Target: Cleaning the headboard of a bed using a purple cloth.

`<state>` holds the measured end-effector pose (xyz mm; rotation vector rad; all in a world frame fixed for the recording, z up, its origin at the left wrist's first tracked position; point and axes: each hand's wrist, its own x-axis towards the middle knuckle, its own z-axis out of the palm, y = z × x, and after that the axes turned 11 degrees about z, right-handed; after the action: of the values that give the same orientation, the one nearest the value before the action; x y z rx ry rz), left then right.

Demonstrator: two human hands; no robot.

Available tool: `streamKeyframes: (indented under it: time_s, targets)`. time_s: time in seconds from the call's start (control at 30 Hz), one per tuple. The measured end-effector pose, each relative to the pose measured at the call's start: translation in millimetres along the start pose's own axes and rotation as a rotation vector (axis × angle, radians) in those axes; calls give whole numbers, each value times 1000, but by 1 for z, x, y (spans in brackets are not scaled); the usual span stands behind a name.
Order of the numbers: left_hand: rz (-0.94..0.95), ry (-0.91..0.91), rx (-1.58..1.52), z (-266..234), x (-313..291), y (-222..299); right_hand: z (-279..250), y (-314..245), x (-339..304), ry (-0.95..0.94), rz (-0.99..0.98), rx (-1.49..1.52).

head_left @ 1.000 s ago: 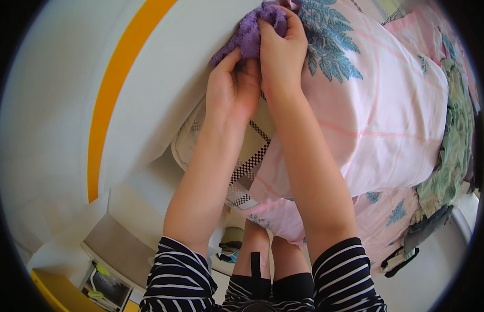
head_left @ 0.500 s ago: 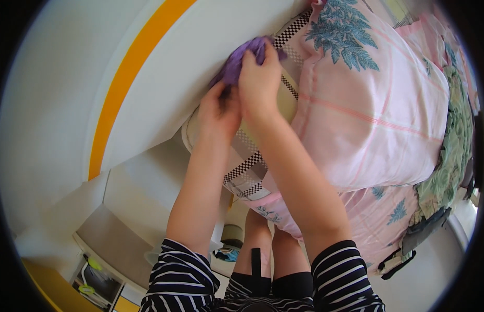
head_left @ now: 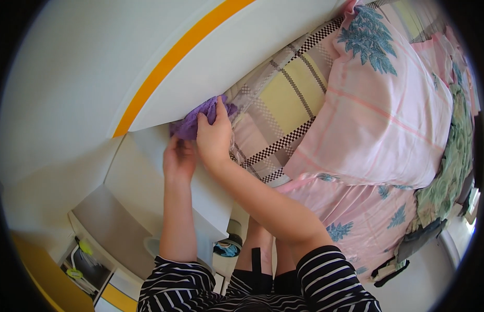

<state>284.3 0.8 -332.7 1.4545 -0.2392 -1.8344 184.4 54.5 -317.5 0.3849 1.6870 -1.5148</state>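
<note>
A crumpled purple cloth (head_left: 192, 120) is pressed against the lower edge of the white headboard (head_left: 200, 73), by the corner of the mattress. My right hand (head_left: 215, 138) grips it from above, thumb and fingers spread over its folds. Just below, my left hand (head_left: 178, 158) is curled at the cloth's lower edge, its fingertips slightly blurred and partly hidden. The plaid mattress cover (head_left: 289, 96), in yellow, grey and black check, lies beside my right hand.
A pink quilt (head_left: 377, 119) with blue-green leaf prints covers the bed to the right. Green clothing (head_left: 450, 140) lies beyond it. At lower left stand a grey-topped surface (head_left: 114, 216) and an open compartment with cables (head_left: 83, 260). A bin (head_left: 229, 244) stands near my legs.
Both hands and the purple cloth have moved left and nearer to me along the headboard, toward the mattress corner. More of the plaid cover shows. My view has shifted a little.
</note>
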Motion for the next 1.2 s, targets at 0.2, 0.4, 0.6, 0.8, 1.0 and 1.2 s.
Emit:
streamKeyframes:
  time_s: [0.2,0.4,0.6,0.8,1.0,1.2]
  targets:
    - [123,-79,-191,40,-46,37,13,-15,-26,-43,130,191]
    - [95,-86,-235,53,-73,44,4,-79,-55,-108,156,461]
    - [-165,-238,-407,72,-106,53,3,-99,-63,-1,-485,162]
    - [-175,-195,-422,81,-95,45,-14,-114,-30,127,-828,-22]
    - [-298,-389,-375,127,-84,11,-27,-149,-1,265,-668,82]
    - [-380,-315,-521,98,-85,30,-14,-132,-13,321,-744,53]
